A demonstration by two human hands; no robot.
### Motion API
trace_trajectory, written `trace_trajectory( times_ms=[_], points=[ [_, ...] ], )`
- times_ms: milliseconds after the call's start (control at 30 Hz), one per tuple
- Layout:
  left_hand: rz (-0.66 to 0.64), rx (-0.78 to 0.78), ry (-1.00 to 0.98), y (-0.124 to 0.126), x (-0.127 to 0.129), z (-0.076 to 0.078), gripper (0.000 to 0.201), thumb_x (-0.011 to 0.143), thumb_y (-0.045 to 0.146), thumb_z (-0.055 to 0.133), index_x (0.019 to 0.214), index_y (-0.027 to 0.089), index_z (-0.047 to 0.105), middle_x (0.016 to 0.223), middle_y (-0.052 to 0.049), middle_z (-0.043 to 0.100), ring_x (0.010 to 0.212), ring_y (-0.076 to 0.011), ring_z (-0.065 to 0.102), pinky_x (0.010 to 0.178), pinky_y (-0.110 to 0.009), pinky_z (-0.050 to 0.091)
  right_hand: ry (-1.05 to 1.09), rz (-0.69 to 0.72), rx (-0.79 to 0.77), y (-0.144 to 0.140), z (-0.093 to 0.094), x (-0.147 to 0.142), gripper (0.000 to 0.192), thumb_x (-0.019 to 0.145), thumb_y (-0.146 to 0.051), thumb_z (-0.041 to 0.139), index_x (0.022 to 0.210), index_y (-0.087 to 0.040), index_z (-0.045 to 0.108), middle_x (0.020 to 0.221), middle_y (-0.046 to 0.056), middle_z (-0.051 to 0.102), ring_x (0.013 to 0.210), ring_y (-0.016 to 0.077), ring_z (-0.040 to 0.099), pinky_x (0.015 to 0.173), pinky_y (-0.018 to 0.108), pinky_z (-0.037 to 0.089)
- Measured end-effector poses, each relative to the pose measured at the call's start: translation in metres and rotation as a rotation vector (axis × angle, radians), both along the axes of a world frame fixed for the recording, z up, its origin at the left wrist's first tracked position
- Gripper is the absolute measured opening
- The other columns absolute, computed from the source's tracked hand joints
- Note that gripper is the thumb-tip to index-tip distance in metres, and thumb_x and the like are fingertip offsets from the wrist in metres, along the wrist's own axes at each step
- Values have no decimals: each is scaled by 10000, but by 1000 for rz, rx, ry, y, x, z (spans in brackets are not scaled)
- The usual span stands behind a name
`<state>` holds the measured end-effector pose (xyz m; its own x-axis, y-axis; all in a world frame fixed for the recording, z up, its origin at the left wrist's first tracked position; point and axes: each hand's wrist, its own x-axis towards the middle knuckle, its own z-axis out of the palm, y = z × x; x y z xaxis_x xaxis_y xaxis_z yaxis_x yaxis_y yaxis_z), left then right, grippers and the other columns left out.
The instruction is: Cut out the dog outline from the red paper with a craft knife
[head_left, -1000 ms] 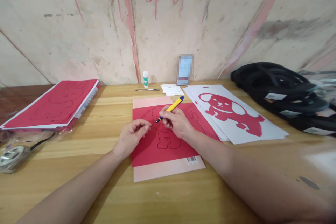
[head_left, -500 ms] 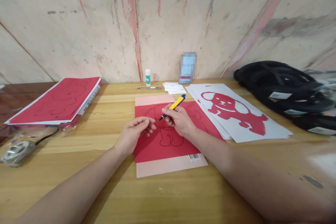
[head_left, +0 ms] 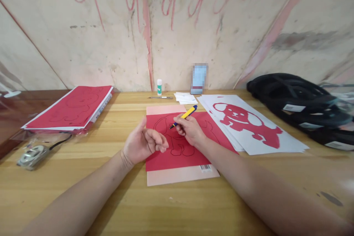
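My right hand (head_left: 188,129) grips a yellow and blue pen (head_left: 188,112), its dark tip slanting down to the left over a sheet of red paper (head_left: 160,162). On that paper is a dog drawn in black outline, partly covered by my right hand. My left hand (head_left: 145,143) is turned palm up above the paper's left edge, thumb raised and fingers loosely bent, holding nothing. Beneath the red sheet lies a pale pink pad (head_left: 177,177) with a barcode. Whether the pen tip touches the paper I cannot tell.
White sheets with a red dog cutout (head_left: 240,116) lie right, beside black helmet-like gear (head_left: 290,92). A red paper stack (head_left: 69,107) and a tape measure (head_left: 33,156) sit left. A glue stick (head_left: 159,87), thin pen (head_left: 160,97), white scraps (head_left: 186,98) and blurred phone (head_left: 198,79) line the back.
My left hand has rolled from palm down to palm up, with the thumb lifted. My right hand keeps its hold on the pen. The view has tilted up slightly and shifted left.
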<state>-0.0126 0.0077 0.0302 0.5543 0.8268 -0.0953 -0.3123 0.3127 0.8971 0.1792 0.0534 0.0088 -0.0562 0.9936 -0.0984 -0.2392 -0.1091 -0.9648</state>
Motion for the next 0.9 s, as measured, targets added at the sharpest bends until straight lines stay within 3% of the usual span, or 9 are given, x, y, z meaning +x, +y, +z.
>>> trace_trajectory(
  times_ms=[167,467,633,767,833,900],
  points=[
    [-127,122,0,-6,-3,0,887,826,783,82,468,196,644,564,-139,620,544,-229,603,648,-428,483,7,24,9,0,-2,-1,322,600,-393,725,635,-174,492,421,-59,464,366,41,331,372,186,188],
    [-97,246,71,-5,-5,-4,875,697,884,-16,340,232,447,446,-129,544,437,-215,552,504,-409,441,-2,35,8,2,-4,0,321,615,-390,721,633,-173,486,425,-60,468,367,39,333,377,184,185],
    [-211,263,26,-5,-6,-6,798,558,982,273,343,227,412,407,-75,499,468,-196,554,494,-354,451,-6,39,2,2,-4,0,317,612,-389,716,636,-173,486,423,-59,466,368,39,332,377,184,187],
    [-207,277,10,-4,-4,2,620,664,703,629,394,188,413,481,-49,549,518,-157,549,590,-327,465,0,31,-9,3,-4,0,311,607,-380,718,640,-174,487,424,-59,468,368,40,338,375,183,187],
    [-188,347,178,-6,0,3,484,755,548,636,490,164,509,614,-73,633,598,-158,583,671,-328,472,4,21,-16,3,-3,0,309,600,-374,721,637,-175,486,423,-57,471,363,41,337,372,186,184],
    [-88,551,469,-11,8,0,331,836,428,585,663,146,605,761,-82,671,707,-167,607,721,-319,481,9,13,-15,4,-1,0,310,597,-373,720,632,-177,483,423,-54,475,358,43,338,370,190,183]
  ],
)
